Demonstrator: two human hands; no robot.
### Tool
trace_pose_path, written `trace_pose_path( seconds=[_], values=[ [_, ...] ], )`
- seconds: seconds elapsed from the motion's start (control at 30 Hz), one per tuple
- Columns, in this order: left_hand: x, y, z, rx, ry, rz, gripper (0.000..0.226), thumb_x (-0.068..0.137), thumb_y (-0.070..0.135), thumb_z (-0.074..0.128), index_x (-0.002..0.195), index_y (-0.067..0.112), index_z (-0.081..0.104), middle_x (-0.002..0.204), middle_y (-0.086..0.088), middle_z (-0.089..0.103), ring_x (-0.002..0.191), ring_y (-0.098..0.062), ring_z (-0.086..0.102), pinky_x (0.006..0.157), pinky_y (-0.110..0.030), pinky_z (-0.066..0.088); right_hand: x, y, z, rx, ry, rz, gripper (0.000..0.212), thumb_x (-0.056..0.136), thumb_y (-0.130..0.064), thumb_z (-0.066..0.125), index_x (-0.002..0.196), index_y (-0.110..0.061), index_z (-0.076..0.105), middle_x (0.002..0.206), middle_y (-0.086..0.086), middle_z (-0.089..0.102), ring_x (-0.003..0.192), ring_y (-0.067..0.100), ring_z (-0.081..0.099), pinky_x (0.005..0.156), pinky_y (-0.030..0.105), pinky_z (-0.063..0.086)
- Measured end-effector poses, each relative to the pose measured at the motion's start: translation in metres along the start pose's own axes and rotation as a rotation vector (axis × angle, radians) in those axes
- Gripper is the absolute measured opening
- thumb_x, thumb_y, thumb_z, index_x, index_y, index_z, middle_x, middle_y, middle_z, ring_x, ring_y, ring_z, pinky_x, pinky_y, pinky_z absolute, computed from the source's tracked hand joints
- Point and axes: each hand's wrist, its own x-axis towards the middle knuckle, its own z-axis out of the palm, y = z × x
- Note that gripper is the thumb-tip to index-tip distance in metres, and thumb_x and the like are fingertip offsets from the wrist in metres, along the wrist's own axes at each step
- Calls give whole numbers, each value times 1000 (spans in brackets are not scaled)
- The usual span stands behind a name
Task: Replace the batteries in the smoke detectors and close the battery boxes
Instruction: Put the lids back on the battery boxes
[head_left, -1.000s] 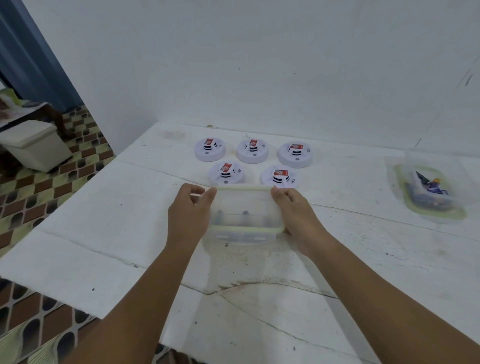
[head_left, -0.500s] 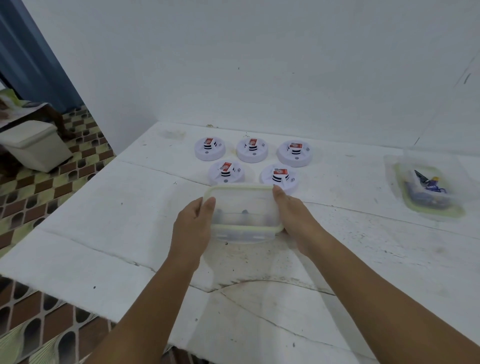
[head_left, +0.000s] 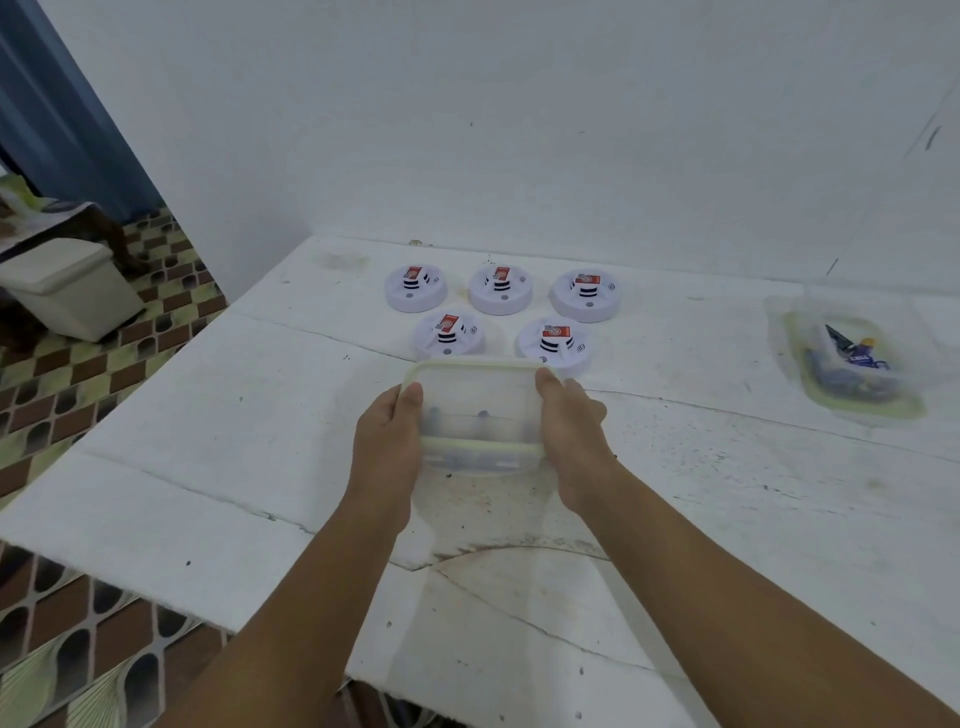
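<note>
Several round white smoke detectors (head_left: 501, 291) with red labels lie in two rows at the back of the white table (head_left: 208, 415). Just in front of them stands a translucent battery box (head_left: 478, 410) with a pale green rim and its lid on; dark round shapes show dimly inside. My left hand (head_left: 387, 441) grips the box's left side, thumb on the lid's edge. My right hand (head_left: 571, 431) grips its right side, thumb on the far right corner of the lid.
A second translucent box (head_left: 852, 369) with a pale green rim lies at the far right of the table, holding dark and blue items. A white wall rises behind the table. Left of the table are a tiled floor and a beige bin (head_left: 67, 286).
My left hand has slid down from the box's far left corner to its left side. The box looks slightly raised and tilted toward me. The right hand has hardly moved.
</note>
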Motion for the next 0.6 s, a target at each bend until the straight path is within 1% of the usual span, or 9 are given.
trace_pose_path(
  seconds=[0.13, 0.23, 0.27, 0.3, 0.33, 0.37, 0.4, 0.47, 0.6],
  values=[
    [-1, -1, 0, 67, 24, 79, 26, 109, 35, 50, 94, 32, 71, 96, 11, 71, 89, -7, 64, 76, -25, 49, -7, -2, -11, -119, -30, -42, 67, 106, -57, 41, 160, -20, 28, 153, 3, 24, 112, 25, 38, 94, 43, 38],
    [-1, -4, 0, 95, 59, 123, 26, 108, 35, 50, 94, 31, 72, 97, 8, 74, 94, -13, 66, 83, -31, 53, -16, 7, -18, -157, -5, -105, 63, 105, -56, 44, 155, -18, 37, 151, 0, 27, 111, 22, 42, 90, 40, 38],
    [-2, -5, 1, 103, 70, 132, 26, 107, 36, 50, 95, 30, 73, 98, 7, 74, 96, -16, 67, 87, -35, 53, -19, 11, -18, -162, -12, -127, 54, 105, -55, 43, 142, -16, 50, 142, -1, 32, 106, 21, 46, 87, 38, 40],
    [-2, -6, 1, 112, 79, 140, 27, 107, 37, 50, 95, 29, 73, 98, 6, 74, 97, -17, 68, 88, -37, 54, -22, 14, -17, -155, -21, -143, 45, 105, -55, 43, 116, -15, 61, 129, -1, 37, 95, 19, 48, 79, 35, 41],
    [-2, -6, 1, 121, 84, 143, 27, 107, 37, 50, 94, 29, 72, 97, 7, 74, 96, -17, 67, 88, -38, 53, -22, 17, -14, -134, -12, -159, 44, 105, -54, 43, 88, -16, 58, 114, 0, 38, 82, 17, 46, 70, 31, 39],
    [-2, -6, 2, 126, 84, 138, 28, 107, 38, 49, 92, 28, 72, 95, 7, 73, 93, -16, 66, 87, -37, 52, -23, 18, -12, -120, 11, -173, 47, 106, -53, 43, 72, -20, 46, 101, 0, 36, 73, 16, 41, 63, 30, 34],
    [-2, -6, 3, 129, 82, 130, 29, 107, 39, 49, 92, 27, 71, 95, 6, 72, 90, -16, 64, 85, -37, 52, -21, 19, -9, -117, 36, -182, 49, 106, -52, 43, 67, -23, 38, 92, -1, 33, 71, 17, 38, 63, 30, 32],
    [-2, -6, 3, 120, 81, 114, 30, 107, 39, 50, 94, 23, 72, 95, 3, 72, 89, -16, 63, 84, -36, 51, -19, 19, -4, -113, 70, -202, 49, 106, -52, 40, 64, -26, 35, 85, -4, 30, 80, 22, 38, 73, 34, 33],
    [-2, -4, 3, 89, 62, 77, 29, 106, 40, 51, 95, 25, 73, 98, 3, 74, 93, -17, 65, 90, -40, 54, -16, 23, 0, -124, 82, -175, 42, 102, -57, 37, 71, -30, 44, 99, 2, 46, 94, 24, 42, 80, 41, 36]
  ],
)
